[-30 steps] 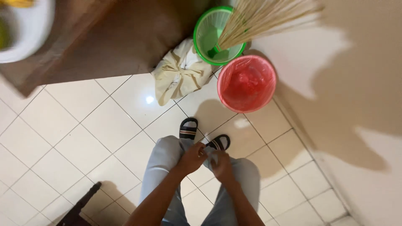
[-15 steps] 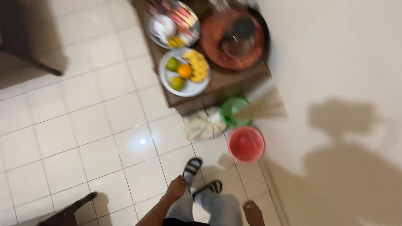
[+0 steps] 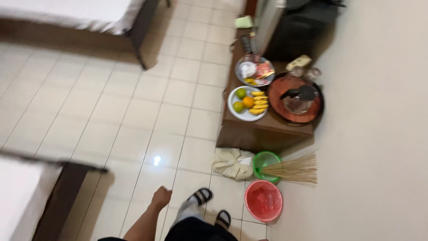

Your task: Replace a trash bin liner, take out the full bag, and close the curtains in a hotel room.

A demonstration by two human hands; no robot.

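Observation:
My left hand (image 3: 161, 197) hangs at my side over the pale tiled floor (image 3: 133, 129), fingers curled into a loose fist with nothing in it. My right hand is out of the frame. Below it are my legs in grey trousers and my feet in black sandals (image 3: 201, 195). The nearest things are a cream cloth bundle (image 3: 232, 163), a green basket (image 3: 264, 160) with a straw broom (image 3: 294, 170) lying across it, and a red bucket (image 3: 263, 201) by the wall.
A low brown table (image 3: 263, 129) along the wall carries a white plate of fruit (image 3: 248, 103), a plate of packets (image 3: 255, 70) and a round tray with a dark kettle (image 3: 299, 98). Bed frames stand at top left (image 3: 138, 31) and bottom left (image 3: 62, 196).
The view has lifted from my knees to the room. My hands, which were together in front of my legs, have parted; the left now hangs at my side and the right has left view.

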